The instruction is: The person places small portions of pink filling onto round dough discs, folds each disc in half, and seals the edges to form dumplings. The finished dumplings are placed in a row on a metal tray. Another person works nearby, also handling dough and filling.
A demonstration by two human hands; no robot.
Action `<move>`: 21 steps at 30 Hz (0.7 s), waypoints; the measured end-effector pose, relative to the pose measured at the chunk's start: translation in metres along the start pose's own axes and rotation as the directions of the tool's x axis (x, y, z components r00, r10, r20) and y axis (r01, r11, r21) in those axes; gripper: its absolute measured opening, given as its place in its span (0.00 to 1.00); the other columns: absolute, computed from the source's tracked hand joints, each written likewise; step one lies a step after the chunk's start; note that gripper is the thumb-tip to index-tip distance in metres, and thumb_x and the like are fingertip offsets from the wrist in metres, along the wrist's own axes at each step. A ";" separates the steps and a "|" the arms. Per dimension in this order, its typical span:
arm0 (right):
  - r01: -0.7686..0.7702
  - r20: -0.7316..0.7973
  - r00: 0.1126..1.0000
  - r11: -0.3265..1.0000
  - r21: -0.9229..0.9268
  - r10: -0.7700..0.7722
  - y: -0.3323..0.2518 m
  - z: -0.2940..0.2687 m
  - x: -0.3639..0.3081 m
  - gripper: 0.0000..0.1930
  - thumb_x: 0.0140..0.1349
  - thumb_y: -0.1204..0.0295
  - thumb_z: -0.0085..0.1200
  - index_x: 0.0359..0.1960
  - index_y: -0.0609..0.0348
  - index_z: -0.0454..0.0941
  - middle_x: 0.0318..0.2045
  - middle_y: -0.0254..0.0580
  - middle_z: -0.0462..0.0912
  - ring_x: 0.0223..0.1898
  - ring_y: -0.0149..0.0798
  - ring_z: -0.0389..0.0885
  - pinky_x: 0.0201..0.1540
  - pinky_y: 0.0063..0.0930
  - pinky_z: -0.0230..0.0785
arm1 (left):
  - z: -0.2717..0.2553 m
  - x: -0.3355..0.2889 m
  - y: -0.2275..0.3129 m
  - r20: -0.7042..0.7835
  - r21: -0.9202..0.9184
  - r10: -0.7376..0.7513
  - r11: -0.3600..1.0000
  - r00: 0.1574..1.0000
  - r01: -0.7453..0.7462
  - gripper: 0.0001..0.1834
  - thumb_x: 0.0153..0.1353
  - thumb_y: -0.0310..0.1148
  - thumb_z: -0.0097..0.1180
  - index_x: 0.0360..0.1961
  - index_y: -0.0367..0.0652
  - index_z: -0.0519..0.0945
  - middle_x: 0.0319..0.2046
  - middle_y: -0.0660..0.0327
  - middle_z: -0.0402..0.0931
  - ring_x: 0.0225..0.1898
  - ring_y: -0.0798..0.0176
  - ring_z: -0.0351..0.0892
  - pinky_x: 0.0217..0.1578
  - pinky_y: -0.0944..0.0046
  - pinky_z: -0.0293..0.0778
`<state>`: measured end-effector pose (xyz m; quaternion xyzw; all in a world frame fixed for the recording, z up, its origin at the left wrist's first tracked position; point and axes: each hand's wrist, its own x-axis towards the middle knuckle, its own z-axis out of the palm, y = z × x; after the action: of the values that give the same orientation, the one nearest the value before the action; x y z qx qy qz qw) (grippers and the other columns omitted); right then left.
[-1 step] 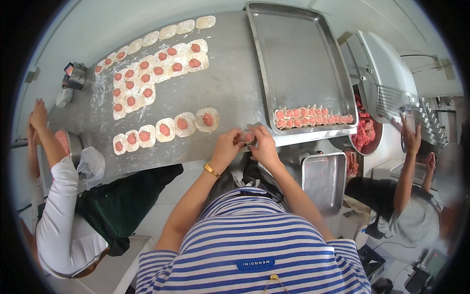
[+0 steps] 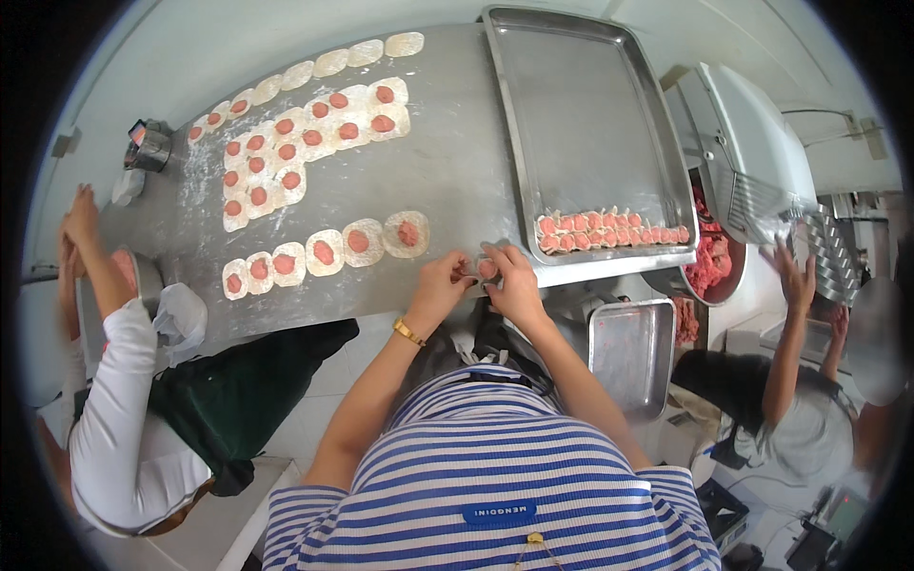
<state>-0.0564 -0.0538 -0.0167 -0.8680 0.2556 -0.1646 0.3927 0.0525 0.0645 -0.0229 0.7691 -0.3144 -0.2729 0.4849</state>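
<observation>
A metal worktop [image 2: 457, 143], dusted white with what looks like flour toward its far left, stretches across a pale-walled room; a large metal tray [image 2: 581, 114] rests at its right end, with two rows of filled dumplings [image 2: 609, 228] packed along the near side. At the near edge of the worktop, just left of the tray, the person's left hand [image 2: 443, 283] and right hand [image 2: 514, 283] meet over one small dumpling [image 2: 487, 268], its pink filling showing on top; the right grip is closed around it, fingers curled over its far side, while the left grip is closed in a pinch against its left side; a gold-coloured band [image 2: 408, 332] circles the left wrist. To the left of the hands runs a near row of six wrappers [image 2: 325, 252], each topped with pink filling; beyond it lies a block of filled wrappers [image 2: 286, 152], edges touching or overlapping; a far row [image 2: 331, 63] has filling only on its three leftmost wrappers, the others being bare. A smaller metal tray [image 2: 630, 352] sits below the worktop on the right, near a bowl of red meat [image 2: 709, 262]; a co-worker in white sleeves [image 2: 114, 381] stands at the left, another in a grey shirt [image 2: 804, 428] at the right.
</observation>
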 end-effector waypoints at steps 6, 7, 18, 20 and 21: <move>0.035 0.101 0.994 0.998 -0.043 -0.031 0.007 0.000 0.007 0.19 0.43 0.84 0.53 0.40 0.58 0.79 0.34 0.44 0.76 0.40 0.48 0.76 0.44 0.37 0.72 | -0.122 0.044 -0.042 -0.573 0.252 0.057 0.962 0.817 0.109 0.06 0.56 0.30 0.54 0.32 0.39 0.80 0.23 0.52 0.79 0.25 0.54 0.80 0.29 0.60 0.74; -0.031 0.127 0.992 0.997 0.075 0.021 0.005 -0.001 0.009 0.18 0.44 0.85 0.54 0.40 0.58 0.79 0.33 0.43 0.76 0.39 0.45 0.77 0.42 0.35 0.72 | -0.151 0.053 -0.051 -0.639 0.276 0.023 0.940 0.769 0.201 0.07 0.56 0.30 0.54 0.31 0.39 0.81 0.22 0.51 0.79 0.24 0.52 0.80 0.29 0.58 0.74; -0.298 0.114 0.952 0.772 0.561 0.285 0.071 -0.182 0.054 0.26 0.44 0.89 0.54 0.48 0.56 0.79 0.41 0.29 0.81 0.41 0.25 0.77 0.44 0.22 0.72 | -0.246 0.102 -0.126 -0.757 0.369 -0.224 0.629 0.614 0.684 0.21 0.52 0.47 0.58 0.36 0.39 0.84 0.33 0.47 0.81 0.37 0.42 0.81 0.40 0.49 0.75; -0.293 -0.001 0.950 0.898 0.327 0.311 0.122 -0.219 0.066 0.25 0.43 0.88 0.54 0.46 0.57 0.80 0.39 0.30 0.81 0.40 0.27 0.78 0.43 0.23 0.72 | -0.250 0.112 -0.155 -0.766 0.136 -0.310 0.778 0.563 0.614 0.20 0.54 0.44 0.58 0.37 0.35 0.82 0.31 0.51 0.82 0.35 0.48 0.81 0.39 0.55 0.76; -0.263 -0.092 0.955 0.950 0.168 0.281 0.141 -0.231 0.072 0.23 0.43 0.87 0.54 0.45 0.58 0.81 0.36 0.31 0.82 0.38 0.27 0.78 0.42 0.24 0.72 | -0.249 0.115 -0.164 -0.760 -0.066 -0.386 0.846 0.522 0.530 0.19 0.55 0.41 0.57 0.39 0.34 0.81 0.33 0.52 0.81 0.36 0.51 0.81 0.39 0.57 0.76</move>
<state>-0.1542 -0.3125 0.0287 -0.7805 0.3815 -0.1779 0.4622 0.3444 0.1761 -0.0918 0.9051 0.1057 -0.0209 0.4113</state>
